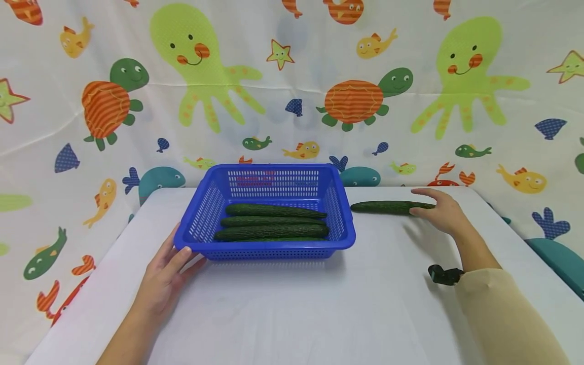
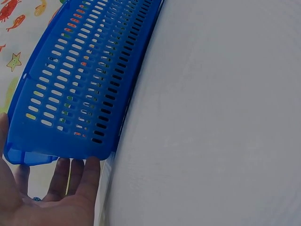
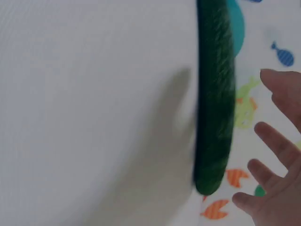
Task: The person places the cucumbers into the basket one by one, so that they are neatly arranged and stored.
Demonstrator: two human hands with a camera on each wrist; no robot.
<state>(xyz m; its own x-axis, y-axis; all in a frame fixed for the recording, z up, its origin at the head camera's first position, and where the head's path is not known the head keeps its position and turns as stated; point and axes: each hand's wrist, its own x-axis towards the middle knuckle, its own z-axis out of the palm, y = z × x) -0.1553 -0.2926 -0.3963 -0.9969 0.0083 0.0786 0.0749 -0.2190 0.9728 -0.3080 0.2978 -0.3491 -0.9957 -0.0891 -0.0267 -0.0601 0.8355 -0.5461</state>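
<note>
A blue plastic basket (image 1: 269, 247) with slotted walls stands on the white table, and several dark green cucumbers (image 1: 271, 232) lie lengthwise inside it. At the basket's near left corner my left hand (image 1: 164, 276) holds on, thumb at the rim and the other fingers against the outer side and underside; the left wrist view has these fingertips (image 2: 91, 167) touching the basket. A single cucumber (image 1: 383, 207) lies on the table to the right of the basket. My right hand (image 1: 442, 210) is over its right end, thumb and fingers spread apart. Whether they touch it cannot be told.
The white table (image 1: 292, 309) extends in front of the basket. Behind it hangs a white cloth (image 1: 301, 56) printed with sea animals. A black strap piece (image 1: 444, 275) is at my right wrist, below a beige sleeve (image 1: 506, 314).
</note>
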